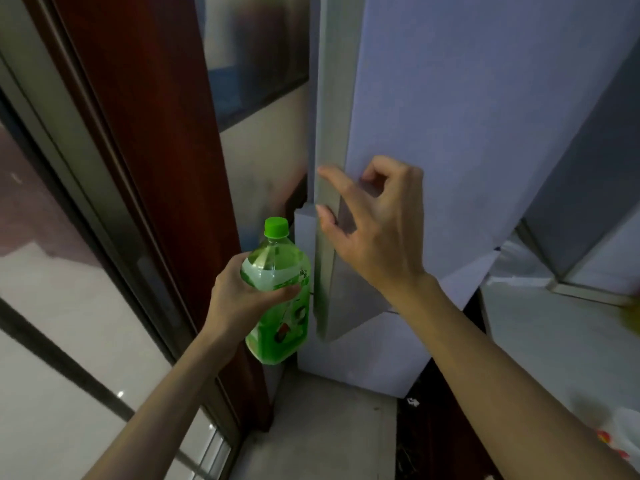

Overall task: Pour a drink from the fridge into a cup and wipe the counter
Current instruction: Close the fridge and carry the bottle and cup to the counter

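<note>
Fetch step: left hand (239,299) grip closed around green bottle (278,292); right hand (374,230), at 2 o'clock, grip open on fridge door (467,116); next, likely carry bottle to cup.

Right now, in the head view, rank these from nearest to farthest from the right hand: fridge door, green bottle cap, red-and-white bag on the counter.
1. Fridge door: the right hand is at its edge, fingers spread on the handle strip.
2. Green bottle cap: just to its left, on the green bottle gripped by the left hand.
3. Red-and-white bag: far lower right, on the counter.
</note>
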Action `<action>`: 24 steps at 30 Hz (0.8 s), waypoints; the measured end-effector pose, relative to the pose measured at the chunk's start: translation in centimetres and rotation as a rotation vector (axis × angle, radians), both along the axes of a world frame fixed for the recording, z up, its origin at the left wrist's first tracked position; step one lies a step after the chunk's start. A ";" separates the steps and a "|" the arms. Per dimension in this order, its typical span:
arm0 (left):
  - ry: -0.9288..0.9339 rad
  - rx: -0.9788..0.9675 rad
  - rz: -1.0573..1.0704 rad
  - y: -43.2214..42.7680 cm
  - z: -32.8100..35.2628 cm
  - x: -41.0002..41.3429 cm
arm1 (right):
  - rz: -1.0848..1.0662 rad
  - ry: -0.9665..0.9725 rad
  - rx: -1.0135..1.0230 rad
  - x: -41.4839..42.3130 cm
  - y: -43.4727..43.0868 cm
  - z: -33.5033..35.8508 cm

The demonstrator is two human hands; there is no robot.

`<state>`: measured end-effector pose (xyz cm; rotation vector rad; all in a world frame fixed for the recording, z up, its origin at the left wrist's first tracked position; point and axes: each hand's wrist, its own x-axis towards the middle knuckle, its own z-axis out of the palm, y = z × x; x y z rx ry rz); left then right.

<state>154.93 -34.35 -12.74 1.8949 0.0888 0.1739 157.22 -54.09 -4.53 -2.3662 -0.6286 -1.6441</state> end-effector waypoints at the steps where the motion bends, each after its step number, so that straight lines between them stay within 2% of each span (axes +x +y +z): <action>1: 0.006 -0.002 0.005 0.4 0.0 0.7 | -0.006 0.001 -0.015 1.2 0.5 0.1; 16: 0.009 -0.061 -0.011 1.8 0.6 8.1 | -0.054 0.123 -0.089 17.4 5.2 0.7; 24: 0.020 -0.133 0.068 -3.4 1.4 14.1 | 0.031 0.227 -0.058 24.5 -0.7 -0.2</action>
